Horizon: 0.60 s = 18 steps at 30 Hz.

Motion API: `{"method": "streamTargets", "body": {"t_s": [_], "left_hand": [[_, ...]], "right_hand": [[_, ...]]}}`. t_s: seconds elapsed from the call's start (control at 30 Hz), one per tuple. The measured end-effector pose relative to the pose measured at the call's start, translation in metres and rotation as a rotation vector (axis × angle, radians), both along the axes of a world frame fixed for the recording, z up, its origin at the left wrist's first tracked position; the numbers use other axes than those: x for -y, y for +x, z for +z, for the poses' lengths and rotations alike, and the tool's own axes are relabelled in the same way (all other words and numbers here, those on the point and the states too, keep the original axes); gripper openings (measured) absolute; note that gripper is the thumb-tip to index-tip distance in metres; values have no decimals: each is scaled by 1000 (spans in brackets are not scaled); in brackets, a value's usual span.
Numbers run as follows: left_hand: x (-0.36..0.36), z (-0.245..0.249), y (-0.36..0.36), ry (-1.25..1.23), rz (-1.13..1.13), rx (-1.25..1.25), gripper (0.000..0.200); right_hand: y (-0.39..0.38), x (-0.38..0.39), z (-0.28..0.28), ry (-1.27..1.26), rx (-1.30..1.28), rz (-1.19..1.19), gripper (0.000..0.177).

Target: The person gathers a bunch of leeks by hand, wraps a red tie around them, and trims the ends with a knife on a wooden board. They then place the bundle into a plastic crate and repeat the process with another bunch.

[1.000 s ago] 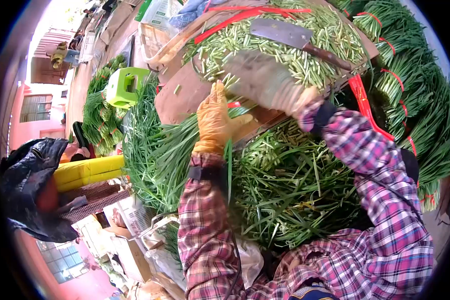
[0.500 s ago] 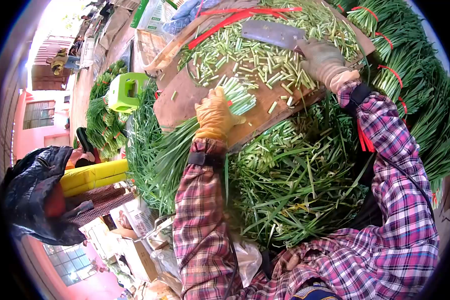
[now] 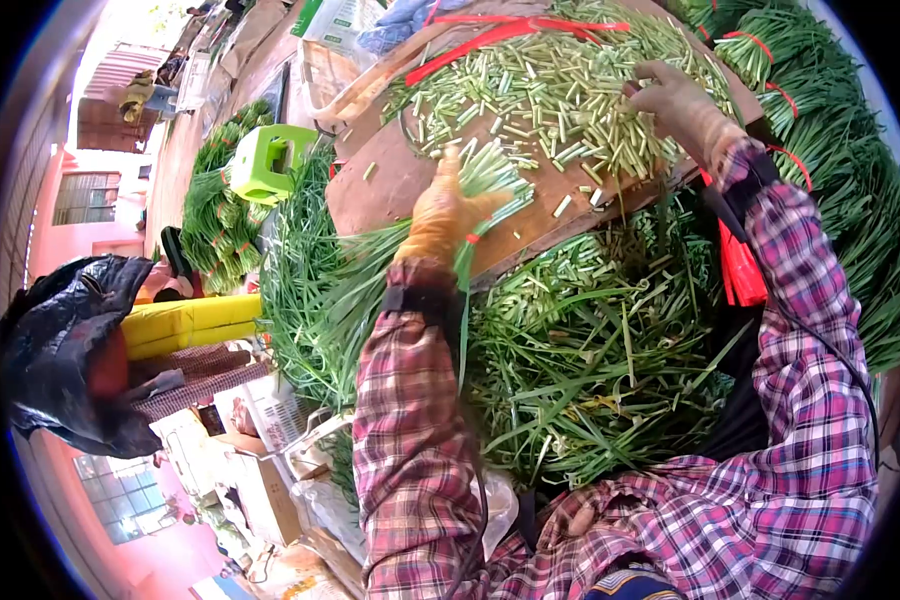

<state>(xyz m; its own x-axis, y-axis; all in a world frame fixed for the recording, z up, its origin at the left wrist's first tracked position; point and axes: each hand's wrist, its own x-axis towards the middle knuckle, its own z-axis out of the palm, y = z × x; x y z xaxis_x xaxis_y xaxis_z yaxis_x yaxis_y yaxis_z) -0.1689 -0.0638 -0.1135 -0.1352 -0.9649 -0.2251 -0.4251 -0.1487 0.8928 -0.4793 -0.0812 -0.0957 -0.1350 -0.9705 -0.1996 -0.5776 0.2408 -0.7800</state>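
A bunch of green stalks (image 3: 492, 180) lies across the near-left part of the brown board (image 3: 370, 195), its pale cut ends pointing right and its leaves trailing left. My gloved left hand (image 3: 445, 210) grips it, thumb and forefinger spread on either side; its other fingers are mostly hidden. A red band (image 3: 472, 238) shows beside that hand's wrist. Over the board's right side, my gloved right hand (image 3: 678, 105) has its fingers apart, with nothing visible in it. Short cut stalk pieces (image 3: 550, 100) are scattered beneath and beside it. No knife is visible.
Loose green leaves (image 3: 600, 370) are heaped below the board. Red-banded bunches (image 3: 820, 150) line the right side. Red strips (image 3: 740, 265) hang near my right sleeve. A green stool (image 3: 262, 165) and more bunches (image 3: 215, 215) stand left. A person (image 3: 148, 98) is far back.
My right hand has let go of the knife, which is out of sight, and moved slightly right. My left hand's thumb and forefinger have spread around the bunch. The view has shifted slightly.
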Motion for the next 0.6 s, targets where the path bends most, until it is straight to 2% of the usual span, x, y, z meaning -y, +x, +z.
{"method": "streamTargets", "body": {"t_s": [0.03,0.07,0.1,0.13,0.2,0.23,0.27,0.33,0.4,0.57,0.6], "left_hand": [[-5,9,-7,-64,-175,499,98],[-9,13,-11,-117,-346,1000,111],[-8,13,-21,-46,-359,1148,120],[-4,12,-25,-46,-340,1142,120],[2,7,-26,49,-307,1178,107],[1,9,-24,10,-290,1196,85],[3,6,-22,8,-281,1189,85],[3,0,-17,-43,-283,1111,94],[8,-4,-14,-10,-283,1111,88],[9,-4,-13,-47,-253,1103,74],[9,-1,-13,-39,-244,1085,70]], "right_hand": [[7,-10,10,27,206,-102,49],[11,-18,11,24,200,-82,49],[10,-26,10,-64,207,-83,50],[12,-33,10,-153,214,-85,52],[25,-52,13,-101,486,-123,36],[35,-63,5,-192,584,-62,22],[40,-71,10,-102,400,32,19],[55,-83,5,-36,336,166,20],[69,-92,7,-235,63,282,22],[103,-104,-7,-245,-118,318,31],[110,-105,-7,-131,-102,312,32]]}}
